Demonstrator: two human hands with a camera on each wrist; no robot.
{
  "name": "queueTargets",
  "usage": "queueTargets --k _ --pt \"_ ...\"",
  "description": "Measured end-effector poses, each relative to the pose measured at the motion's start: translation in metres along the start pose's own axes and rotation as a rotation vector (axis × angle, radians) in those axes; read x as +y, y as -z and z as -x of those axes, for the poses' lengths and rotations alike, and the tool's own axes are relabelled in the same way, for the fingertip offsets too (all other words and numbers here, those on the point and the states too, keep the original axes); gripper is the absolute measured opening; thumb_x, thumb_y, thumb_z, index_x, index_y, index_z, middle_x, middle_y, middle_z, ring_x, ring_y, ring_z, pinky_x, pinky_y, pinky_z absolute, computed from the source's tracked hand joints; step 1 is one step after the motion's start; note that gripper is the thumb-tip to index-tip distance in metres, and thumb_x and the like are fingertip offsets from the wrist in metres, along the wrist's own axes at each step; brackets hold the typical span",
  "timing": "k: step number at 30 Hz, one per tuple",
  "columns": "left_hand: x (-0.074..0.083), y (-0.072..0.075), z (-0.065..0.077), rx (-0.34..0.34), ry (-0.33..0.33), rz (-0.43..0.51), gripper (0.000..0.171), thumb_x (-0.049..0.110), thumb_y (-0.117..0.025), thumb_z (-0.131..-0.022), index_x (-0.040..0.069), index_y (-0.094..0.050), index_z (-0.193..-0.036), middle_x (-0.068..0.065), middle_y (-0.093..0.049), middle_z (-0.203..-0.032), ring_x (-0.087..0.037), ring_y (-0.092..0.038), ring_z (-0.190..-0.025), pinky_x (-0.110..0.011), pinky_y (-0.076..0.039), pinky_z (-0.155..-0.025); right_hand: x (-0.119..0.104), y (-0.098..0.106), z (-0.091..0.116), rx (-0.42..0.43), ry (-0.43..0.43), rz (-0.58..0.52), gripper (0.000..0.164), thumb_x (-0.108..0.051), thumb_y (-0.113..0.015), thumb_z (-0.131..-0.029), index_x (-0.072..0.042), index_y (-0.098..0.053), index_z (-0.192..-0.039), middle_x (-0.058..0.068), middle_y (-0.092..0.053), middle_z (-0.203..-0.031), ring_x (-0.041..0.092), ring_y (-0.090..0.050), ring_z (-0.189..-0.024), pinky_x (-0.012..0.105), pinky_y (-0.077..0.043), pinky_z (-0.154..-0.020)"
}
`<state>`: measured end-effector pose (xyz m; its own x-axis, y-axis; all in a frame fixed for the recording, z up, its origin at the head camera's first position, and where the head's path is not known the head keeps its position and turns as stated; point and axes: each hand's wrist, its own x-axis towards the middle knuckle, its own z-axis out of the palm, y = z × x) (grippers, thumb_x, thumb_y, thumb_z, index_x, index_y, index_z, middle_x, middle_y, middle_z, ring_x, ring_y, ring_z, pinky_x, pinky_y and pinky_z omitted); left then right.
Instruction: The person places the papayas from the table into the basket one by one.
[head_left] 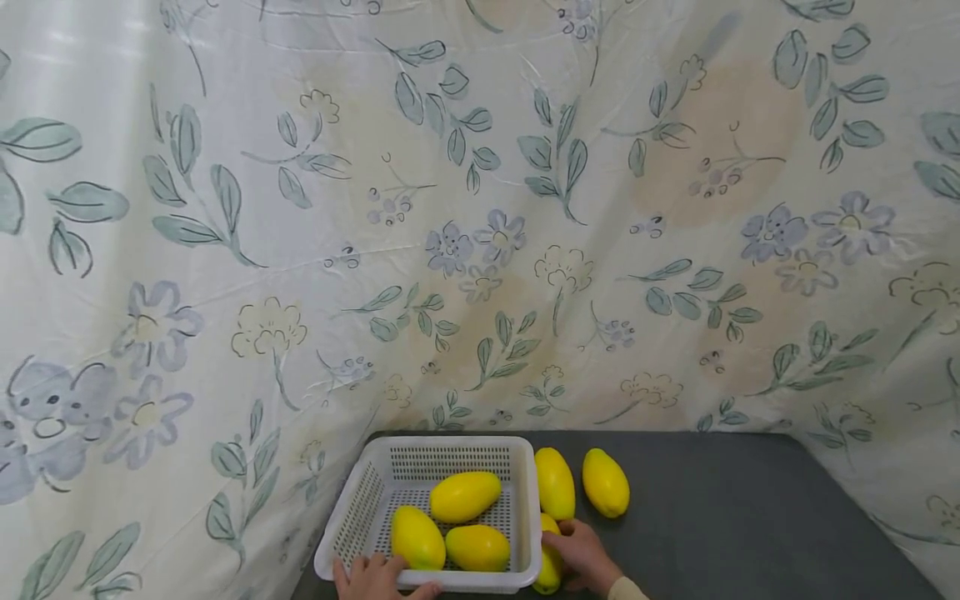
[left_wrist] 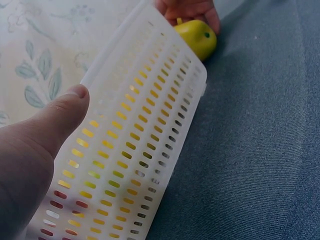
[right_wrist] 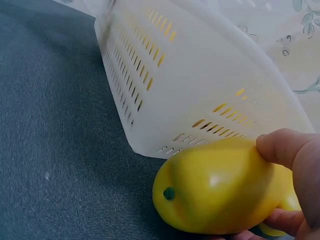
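A white perforated plastic basket (head_left: 527,508) holds several yellow, mango-shaped fruits, among them one lying crosswise (head_left: 465,497) at the back. My left hand (head_left: 378,577) grips the basket's near rim; in the left wrist view its thumb (left_wrist: 70,107) lies along the outside and reddish fingers show through the holes. Close against the basket's right side, my right hand (head_left: 585,554) holds another yellow mango-shaped fruit (right_wrist: 215,185), which has a small green spot at one end. The thumb (right_wrist: 282,145) is on top of it, with fingertips partly hidden beneath.
Two more yellow fruits lie right of the basket: one close by its wall (head_left: 555,483), the other farther right (head_left: 606,483). A dark grey cloth-like surface (head_left: 720,517) lies underneath. A floral curtain (head_left: 480,250) hangs behind and along both sides.
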<state>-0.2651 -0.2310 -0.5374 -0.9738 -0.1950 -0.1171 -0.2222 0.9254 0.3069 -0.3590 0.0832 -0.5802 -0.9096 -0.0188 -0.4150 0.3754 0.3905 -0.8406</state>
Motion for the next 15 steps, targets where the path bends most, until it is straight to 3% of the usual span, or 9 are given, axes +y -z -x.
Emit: queueTargets --k 9,15 --pt "-0.002 -0.003 -0.001 -0.013 -0.009 0.003 0.084 0.091 -0.055 -0.059 0.016 -0.070 -0.095 -0.010 -0.062 -0.096 -0.042 -0.050 -0.105 -0.081 0.002 -0.102 0.011 0.010 0.004 -0.036 -0.042 -0.104 0.072 -0.043 -0.073 -0.084 0.005 -0.045 -0.130 0.029 -0.052 -0.115 0.036 -0.060 -0.088 0.050 -0.057 -0.066" --pt "-0.004 -0.002 -0.001 0.000 -0.018 0.000 0.084 0.091 -0.054 -0.060 0.016 -0.070 -0.094 -0.009 -0.063 -0.096 -0.042 -0.051 -0.104 -0.082 0.001 -0.102 0.019 0.036 0.016 -0.056 -0.011 -0.175 0.082 -0.047 -0.072 -0.084 0.007 -0.039 -0.136 0.031 -0.050 -0.118 0.036 -0.060 -0.090 0.050 -0.058 -0.069"
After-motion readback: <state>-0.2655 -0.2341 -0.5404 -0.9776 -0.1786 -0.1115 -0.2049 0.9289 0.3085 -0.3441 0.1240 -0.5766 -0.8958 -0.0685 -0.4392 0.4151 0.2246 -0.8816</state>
